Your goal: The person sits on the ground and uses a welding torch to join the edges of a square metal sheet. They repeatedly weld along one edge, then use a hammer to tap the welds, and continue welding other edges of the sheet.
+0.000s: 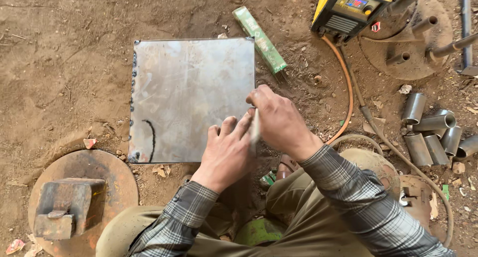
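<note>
A long green carton [260, 39] lies on dirt beside a yellow machine's small lit screen [356, 1].

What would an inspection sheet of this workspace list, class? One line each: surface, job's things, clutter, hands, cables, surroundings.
Surface: bare dirt ground.
Job's things: square metal sheet lying flat; thin pale stick at its right edge.
Clutter: green packet, cut pipe pieces, paper scraps.
Hands: left hand flat on the sheet; right hand with fingers closed on the stick.
Cables: orange hose and grey cable running from the yellow machine.
Surroundings: rusty round plate bearing a metal block.
</note>
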